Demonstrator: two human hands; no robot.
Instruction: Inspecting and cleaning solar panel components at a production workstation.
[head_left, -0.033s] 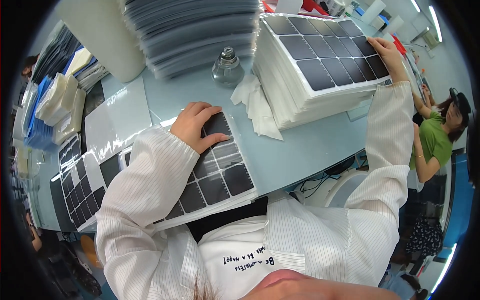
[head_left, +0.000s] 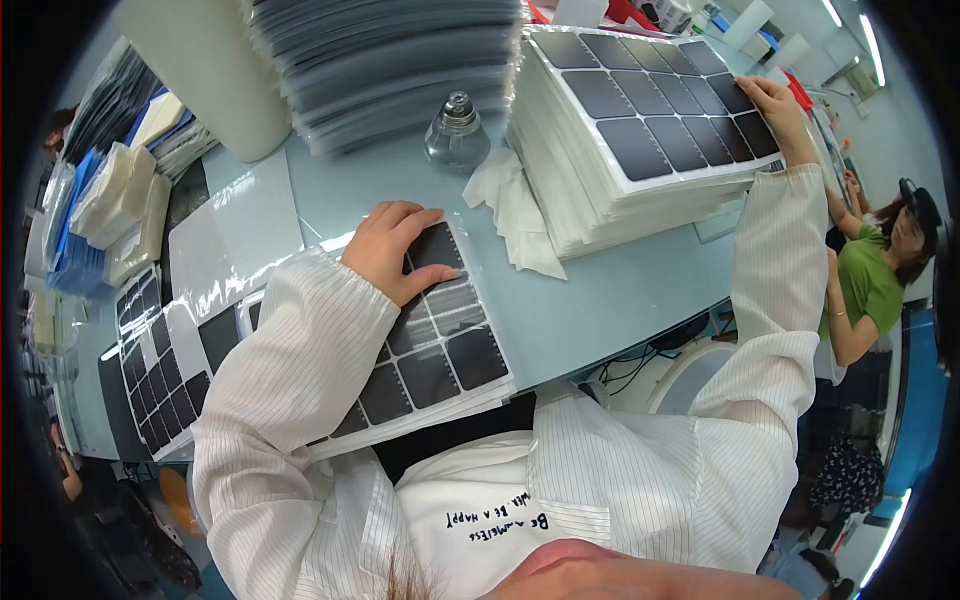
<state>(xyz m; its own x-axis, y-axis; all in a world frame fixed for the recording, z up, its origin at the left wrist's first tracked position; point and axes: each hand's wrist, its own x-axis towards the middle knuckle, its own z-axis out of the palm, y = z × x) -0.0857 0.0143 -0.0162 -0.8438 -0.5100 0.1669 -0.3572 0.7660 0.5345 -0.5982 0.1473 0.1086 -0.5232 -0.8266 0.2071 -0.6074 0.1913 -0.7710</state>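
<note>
My left hand [head_left: 393,252] rests on the far end of a low stack of label sheets [head_left: 472,360], thumb spread away from the fingers. These sheets carry dark square labels on white backing. Part of the stack is hidden under my left sleeve. At the right, my right hand [head_left: 778,108] has its fingers bent over the right edge of the top label sheet [head_left: 668,95] on a tall pile. That sheet bears several rows of dark labels and lies flat; my right thumb is mostly hidden. The pile's white side [head_left: 560,190] faces me.
Between the hands stand a clear glass bottle [head_left: 457,145] with a metal top and a crumpled white tissue [head_left: 515,215]. Behind rises a tall stack of plastic-wrapped sheets [head_left: 390,75], beside a white roll [head_left: 205,80]. More label sheets [head_left: 160,370] lie left. A person in green [head_left: 868,275] is at right.
</note>
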